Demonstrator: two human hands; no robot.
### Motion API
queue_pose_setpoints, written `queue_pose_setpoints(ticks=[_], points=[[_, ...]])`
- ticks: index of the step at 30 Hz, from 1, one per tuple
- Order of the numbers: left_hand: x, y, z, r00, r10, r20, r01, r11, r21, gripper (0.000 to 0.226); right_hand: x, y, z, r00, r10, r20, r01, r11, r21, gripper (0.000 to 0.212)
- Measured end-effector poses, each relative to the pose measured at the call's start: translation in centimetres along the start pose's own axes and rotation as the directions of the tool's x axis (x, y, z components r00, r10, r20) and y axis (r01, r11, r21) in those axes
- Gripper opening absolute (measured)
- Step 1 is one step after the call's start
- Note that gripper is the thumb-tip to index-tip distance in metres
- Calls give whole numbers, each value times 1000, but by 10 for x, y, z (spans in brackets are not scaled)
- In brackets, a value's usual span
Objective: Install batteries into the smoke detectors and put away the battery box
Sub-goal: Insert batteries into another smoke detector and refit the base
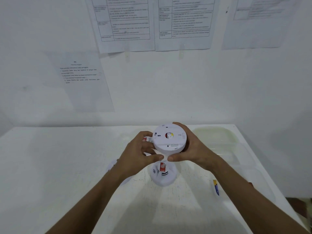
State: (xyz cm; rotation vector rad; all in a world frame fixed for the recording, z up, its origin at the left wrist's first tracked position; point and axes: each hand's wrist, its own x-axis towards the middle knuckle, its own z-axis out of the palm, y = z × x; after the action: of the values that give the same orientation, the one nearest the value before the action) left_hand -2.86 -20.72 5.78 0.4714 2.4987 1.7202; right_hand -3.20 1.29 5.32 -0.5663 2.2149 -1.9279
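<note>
- got both hands on one smoke detector (169, 138), back side up, above the table (50, 166)
- left hand (140, 156) and right hand (190, 149) both grip its rim
- second detector (163, 174) sits on the table right below

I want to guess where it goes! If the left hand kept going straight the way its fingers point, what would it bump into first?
Its fingers already touch it: the left hand points right, against the white smoke detector that both hands hold above the table. Past that would probably come the right hand on the far side.
</note>
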Motion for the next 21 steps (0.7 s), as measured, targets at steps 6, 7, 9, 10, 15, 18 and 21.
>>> queue_pose_setpoints(ticks=[6,7,9,10,15,18,21], points=[[2,6,-15,995,24,93,-32,996,83,39,-3,6,-5,999,-2,-38,-2,996,-90,105],[3,7,-17,994,23,103,-34,995,98,38,-3,7,-4,999,5,-43,-9,997,-83,108],[5,10,-19,994,28,106,-42,990,131,40,-2,8,-1,998,-6,-68,1,997,-83,110],[6,11,-20,994,35,106,-50,989,141,45,-1,9,0,996,-26,-86,18,995,-96,107],[12,23,-19,982,65,179,-121,939,322,62,-1,10,1,989,-89,-114,73,988,-137,98],[15,28,-16,978,72,194,-149,896,419,60,-4,14,3,990,-83,-114,67,989,-132,101],[19,29,-12,979,71,192,-151,884,442,55,-6,18,4,986,-86,-142,69,990,-122,101]])
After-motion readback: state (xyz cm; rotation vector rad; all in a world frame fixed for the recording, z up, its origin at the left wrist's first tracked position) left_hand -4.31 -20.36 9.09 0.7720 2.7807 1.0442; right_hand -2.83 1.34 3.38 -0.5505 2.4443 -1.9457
